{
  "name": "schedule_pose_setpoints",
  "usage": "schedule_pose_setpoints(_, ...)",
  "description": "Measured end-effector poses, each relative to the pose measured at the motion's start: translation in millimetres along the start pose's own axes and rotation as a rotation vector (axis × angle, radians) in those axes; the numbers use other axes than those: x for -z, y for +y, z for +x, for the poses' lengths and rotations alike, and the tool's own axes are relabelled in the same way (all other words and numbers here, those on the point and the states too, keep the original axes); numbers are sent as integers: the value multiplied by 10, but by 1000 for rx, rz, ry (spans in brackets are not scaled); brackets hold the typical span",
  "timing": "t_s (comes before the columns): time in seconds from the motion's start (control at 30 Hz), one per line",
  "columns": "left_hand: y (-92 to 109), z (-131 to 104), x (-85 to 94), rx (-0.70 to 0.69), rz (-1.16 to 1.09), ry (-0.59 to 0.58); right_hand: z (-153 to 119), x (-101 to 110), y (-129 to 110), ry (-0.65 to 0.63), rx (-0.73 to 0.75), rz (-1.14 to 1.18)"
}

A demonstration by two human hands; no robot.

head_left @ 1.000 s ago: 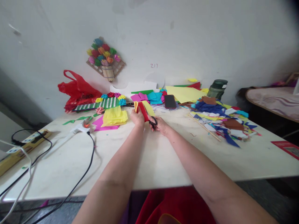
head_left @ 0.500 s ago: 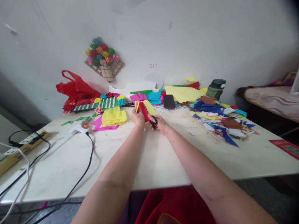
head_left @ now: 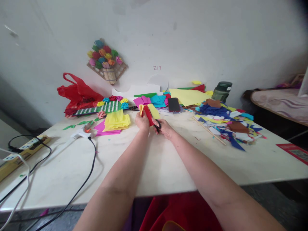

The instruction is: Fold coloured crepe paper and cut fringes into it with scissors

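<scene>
My left hand (head_left: pixel 142 121) is closed around a folded piece of red and yellow paper (head_left: pixel 148 115), held up over the middle of the table. The fingers of my right hand (head_left: pixel 165 128) are in the handles of black-handled scissors (head_left: pixel 157 125). The scissors lie along the right edge of the red paper, and their blades are mostly hidden. A pale yellow flap (head_left: pixel 153 110) shows to the right of the red part. Left of my left hand lies a stack of yellow paper squares (head_left: pixel 117 121) on magenta paper (head_left: pixel 99 127).
A phone (head_left: pixel 173 105) lies behind my hands. Paper scraps (head_left: pixel 226 120) and a wooden stick (head_left: pixel 209 130) are on the right, with a green bottle (head_left: pixel 221 91) behind. Left are a red plastic bag (head_left: pixel 77 93), a white charger (head_left: pixel 84 131), cables and a power strip (head_left: pixel 24 154).
Both hands hold nearly the same place, with the scissors still at the red paper's right edge. The whole view has shifted very slightly.
</scene>
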State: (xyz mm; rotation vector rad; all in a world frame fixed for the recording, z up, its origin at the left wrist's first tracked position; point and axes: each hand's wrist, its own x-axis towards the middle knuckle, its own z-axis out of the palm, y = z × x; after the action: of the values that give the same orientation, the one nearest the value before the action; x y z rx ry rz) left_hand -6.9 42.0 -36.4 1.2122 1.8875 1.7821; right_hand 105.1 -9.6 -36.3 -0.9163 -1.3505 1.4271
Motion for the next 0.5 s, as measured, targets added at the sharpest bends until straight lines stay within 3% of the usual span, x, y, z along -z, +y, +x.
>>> schedule_pose_setpoints(0.5,0,8,11,29,-13,5,27,-16,36,4,0,0)
